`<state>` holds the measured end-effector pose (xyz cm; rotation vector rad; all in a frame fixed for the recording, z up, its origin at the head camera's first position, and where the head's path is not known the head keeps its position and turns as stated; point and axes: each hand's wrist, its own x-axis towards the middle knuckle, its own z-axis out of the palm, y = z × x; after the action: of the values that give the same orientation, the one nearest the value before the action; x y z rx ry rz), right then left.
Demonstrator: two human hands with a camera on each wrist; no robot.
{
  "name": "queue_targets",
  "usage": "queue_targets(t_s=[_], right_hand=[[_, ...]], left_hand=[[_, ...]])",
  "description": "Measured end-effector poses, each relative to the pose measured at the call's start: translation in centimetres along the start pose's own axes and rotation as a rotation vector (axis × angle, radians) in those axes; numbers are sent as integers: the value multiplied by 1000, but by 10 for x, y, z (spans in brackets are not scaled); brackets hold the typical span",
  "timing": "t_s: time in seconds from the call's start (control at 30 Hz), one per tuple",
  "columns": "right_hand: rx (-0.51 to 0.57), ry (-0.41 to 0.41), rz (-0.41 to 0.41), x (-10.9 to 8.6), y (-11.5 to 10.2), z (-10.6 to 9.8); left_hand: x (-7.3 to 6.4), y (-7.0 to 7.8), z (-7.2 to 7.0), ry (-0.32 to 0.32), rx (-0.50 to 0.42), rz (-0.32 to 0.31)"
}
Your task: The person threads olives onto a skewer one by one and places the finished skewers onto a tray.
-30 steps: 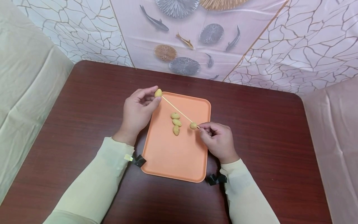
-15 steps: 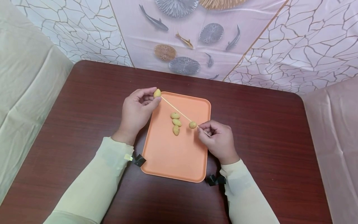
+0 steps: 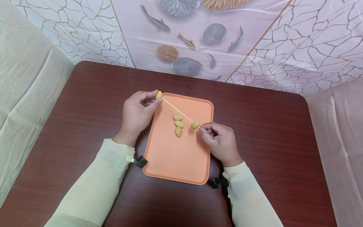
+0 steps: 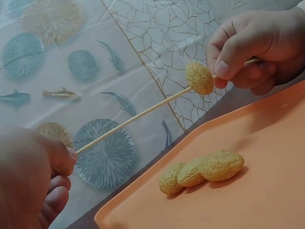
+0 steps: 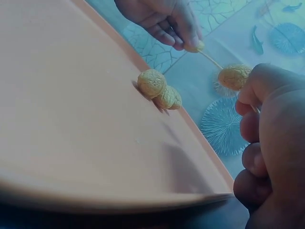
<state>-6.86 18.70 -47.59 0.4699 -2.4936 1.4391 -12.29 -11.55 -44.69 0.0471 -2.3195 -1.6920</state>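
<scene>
A thin wooden skewer (image 3: 178,110) slants above the orange tray (image 3: 175,160). My left hand (image 3: 138,112) holds its far end, pinching a yellow, wrinkled, oval piece (image 3: 159,95) between thumb and fingers. Near the other end, a second such piece (image 4: 199,78) is threaded on the skewer. Just beyond that piece my right hand (image 3: 221,142) pinches the stick between thumb and forefinger; a short tail of the stick shows past the fingertips. Several similar pieces (image 3: 179,124) lie touching in a short row on the tray. What the pieces are made of cannot be told.
The tray lies on a dark red-brown wooden table (image 3: 272,148). A patterned cloth (image 3: 187,37) with fish and round leaf shapes hangs behind the table, and plain pale cloth (image 3: 25,88) hangs at the left. Black bands (image 3: 218,182) sit at the wrists.
The left hand has drifted slightly left and down with its piece. The right fingers now pinch farther up the skewer, its tail showing past them. The threaded piece has shifted slightly up and left.
</scene>
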Motion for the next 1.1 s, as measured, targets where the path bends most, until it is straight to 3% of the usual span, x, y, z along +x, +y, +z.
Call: queue_targets(t_s=[0.2, 0.4, 0.73, 1.1], right_hand=[[3, -5, -20, 0, 1, 1], [8, -4, -26, 1, 0, 1], [25, -8, -15, 0, 1, 0], [32, -4, -9, -2, 2, 0]], left_hand=[[-3, 0, 6, -54, 73, 57], [-4, 1, 8, -46, 68, 80], [-7, 2, 11, -59, -3, 53], [-10, 5, 15, -75, 1, 33]])
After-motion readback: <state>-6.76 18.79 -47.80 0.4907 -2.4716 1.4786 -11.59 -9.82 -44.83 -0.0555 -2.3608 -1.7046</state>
